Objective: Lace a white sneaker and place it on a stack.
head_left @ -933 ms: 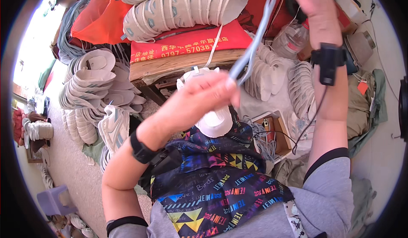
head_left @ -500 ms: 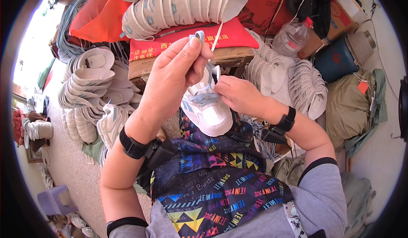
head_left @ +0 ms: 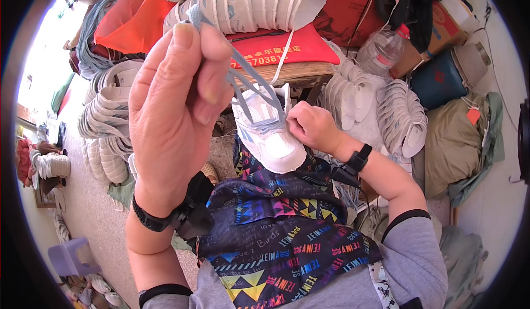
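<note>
A white shoe upper (head_left: 269,135) with pale blue trim rests on my lap, toe toward me, over a dark cloth with bright triangle patterns (head_left: 276,220). My left hand (head_left: 176,104) is raised close to the camera and pinches the end of a pale grey-blue lace (head_left: 243,74) that runs down into the shoe's eyelets. My right hand (head_left: 309,127) is closed against the shoe's right side at the lacing, holding it steady. Both wrists wear black bands.
Stacks of white shoe uppers lie at the left (head_left: 105,127), along the top (head_left: 248,2) and at the right (head_left: 397,115). A red cushion (head_left: 287,49) sits on a wooden bench. A plastic bottle (head_left: 383,49), a blue box (head_left: 441,82) and an olive bag (head_left: 458,143) stand right.
My right arm came down from overhead to the shoe's side. My left hand rose toward the camera, drawing the lace up and taut.
</note>
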`<state>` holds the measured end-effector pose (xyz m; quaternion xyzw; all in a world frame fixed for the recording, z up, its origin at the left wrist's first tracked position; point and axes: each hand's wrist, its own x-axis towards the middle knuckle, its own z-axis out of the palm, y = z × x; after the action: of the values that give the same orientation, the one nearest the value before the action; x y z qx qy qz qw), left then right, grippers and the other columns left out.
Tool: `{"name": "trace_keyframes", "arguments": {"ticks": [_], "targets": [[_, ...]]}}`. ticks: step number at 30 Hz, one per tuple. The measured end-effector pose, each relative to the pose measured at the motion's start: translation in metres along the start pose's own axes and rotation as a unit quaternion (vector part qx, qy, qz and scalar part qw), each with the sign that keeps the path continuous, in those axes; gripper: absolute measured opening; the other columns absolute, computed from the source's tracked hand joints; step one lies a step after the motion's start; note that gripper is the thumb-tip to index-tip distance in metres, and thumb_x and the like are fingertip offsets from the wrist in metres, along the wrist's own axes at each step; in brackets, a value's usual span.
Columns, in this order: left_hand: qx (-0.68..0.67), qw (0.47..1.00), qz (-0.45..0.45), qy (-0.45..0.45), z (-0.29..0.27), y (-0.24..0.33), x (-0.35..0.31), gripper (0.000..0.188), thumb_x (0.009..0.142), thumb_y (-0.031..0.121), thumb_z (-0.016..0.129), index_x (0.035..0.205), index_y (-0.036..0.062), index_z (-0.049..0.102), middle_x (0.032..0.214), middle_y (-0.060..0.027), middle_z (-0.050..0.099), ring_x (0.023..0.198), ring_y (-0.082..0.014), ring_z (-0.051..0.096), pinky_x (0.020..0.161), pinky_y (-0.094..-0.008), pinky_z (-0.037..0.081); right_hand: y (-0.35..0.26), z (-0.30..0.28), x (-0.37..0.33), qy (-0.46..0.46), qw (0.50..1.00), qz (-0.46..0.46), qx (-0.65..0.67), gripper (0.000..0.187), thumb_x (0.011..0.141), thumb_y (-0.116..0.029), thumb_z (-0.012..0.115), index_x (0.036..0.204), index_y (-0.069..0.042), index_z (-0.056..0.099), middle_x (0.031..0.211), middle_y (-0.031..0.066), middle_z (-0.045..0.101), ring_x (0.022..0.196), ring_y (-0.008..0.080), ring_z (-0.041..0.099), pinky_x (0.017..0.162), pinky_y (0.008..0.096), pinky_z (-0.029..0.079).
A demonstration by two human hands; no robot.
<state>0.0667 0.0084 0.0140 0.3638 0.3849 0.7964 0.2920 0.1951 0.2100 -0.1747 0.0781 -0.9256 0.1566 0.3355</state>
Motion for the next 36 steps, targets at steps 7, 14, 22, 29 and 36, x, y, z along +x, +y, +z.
{"name": "trace_keyframes", "arguments": {"ticks": [7, 14, 22, 29, 36], "targets": [[0.117, 0.992, 0.015, 0.044, -0.013, -0.014, 0.009, 0.026, 0.101, 0.022, 0.050, 0.107, 0.0006, 0.065, 0.080, 0.0028, 0.058, 0.062, -0.0007, 0.040, 0.056, -0.0169, 0.030, -0.017, -0.012, 0.028, -0.085, 0.996, -0.004, -0.010, 0.025, 0.070, -0.005, 0.067, 0.093, -0.006, 0.058, 0.091, 0.0090, 0.053, 0.087, 0.0278, 0.058, 0.075, 0.0379, 0.049], [0.135, 0.989, 0.000, 0.055, -0.018, -0.022, 0.005, 0.024, 0.101, 0.021, 0.051, 0.105, 0.0026, 0.066, 0.080, 0.0043, 0.059, 0.061, -0.0003, 0.040, 0.055, -0.0164, 0.030, -0.022, -0.013, 0.031, -0.172, 0.981, 0.042, -0.079, 0.016, 0.071, -0.008, 0.064, 0.086, -0.006, 0.059, 0.086, 0.0095, 0.052, 0.086, 0.0276, 0.057, 0.074, 0.0407, 0.048], [0.077, 0.993, 0.060, 0.065, -0.018, -0.006, 0.003, 0.025, 0.102, 0.019, 0.049, 0.105, -0.0002, 0.065, 0.081, 0.0010, 0.060, 0.063, -0.0022, 0.042, 0.056, -0.0158, 0.034, -0.044, -0.014, 0.044, -0.124, 0.940, 0.218, 0.231, 0.023, 0.086, -0.013, 0.062, 0.107, -0.002, 0.061, 0.099, 0.0099, 0.058, 0.085, 0.0221, 0.060, 0.074, 0.0342, 0.049], [0.032, 0.980, 0.035, 0.192, -0.069, -0.017, 0.003, 0.021, 0.098, 0.015, 0.054, 0.108, -0.0008, 0.063, 0.080, 0.0006, 0.058, 0.060, -0.0038, 0.040, 0.054, -0.0188, 0.033, -0.024, -0.029, 0.080, -0.056, 0.714, 0.329, 0.616, 0.020, 0.097, -0.022, 0.057, 0.099, -0.003, 0.065, 0.080, -0.0013, 0.061, 0.073, 0.0073, 0.056, 0.074, 0.0239, 0.048], [-0.169, 0.893, -0.103, 0.404, -0.246, -0.011, -0.066, 0.008, 0.097, 0.012, 0.054, 0.103, 0.0084, 0.058, 0.073, 0.0033, 0.051, 0.056, -0.0059, 0.035, 0.053, -0.0206, 0.030, 0.078, -0.044, 0.032, 0.113, 0.505, 0.401, 0.756, 0.015, 0.095, -0.016, 0.058, 0.090, -0.003, 0.060, 0.063, -0.0048, 0.043, 0.057, 0.0075, 0.044, 0.062, 0.0263, 0.042]]}}
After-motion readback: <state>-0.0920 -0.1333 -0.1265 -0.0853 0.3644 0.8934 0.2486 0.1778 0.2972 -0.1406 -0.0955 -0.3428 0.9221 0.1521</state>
